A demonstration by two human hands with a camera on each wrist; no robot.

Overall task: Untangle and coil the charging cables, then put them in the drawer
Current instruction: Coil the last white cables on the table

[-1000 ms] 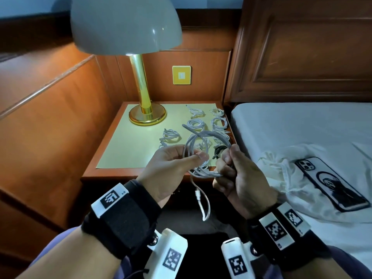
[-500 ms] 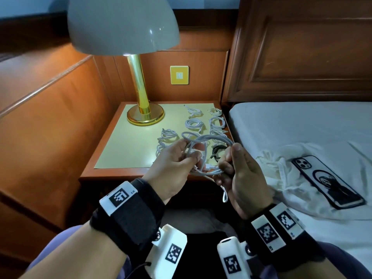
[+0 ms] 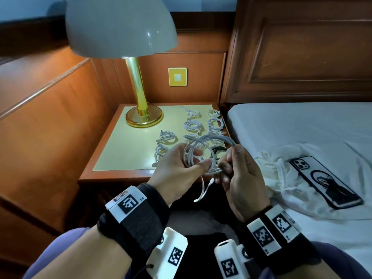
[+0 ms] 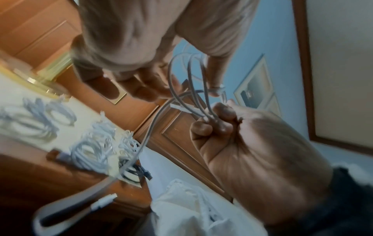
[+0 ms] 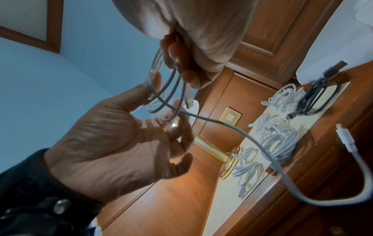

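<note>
Since a second ago the loose tail has been drawn up shorter and both hands sit slightly higher. Left hand pinches the white cable coil between thumb and fingers; right hand is curled round the coil's near side. Coil held in air above the nightstand front edge; free plug end dangles below. Risks: loops could spring apart if either pinch eases; the tail could snag the finished coils close behind and drag them. Bed crowds the right, lamp stands back left; open room lies toward the lap.
</note>
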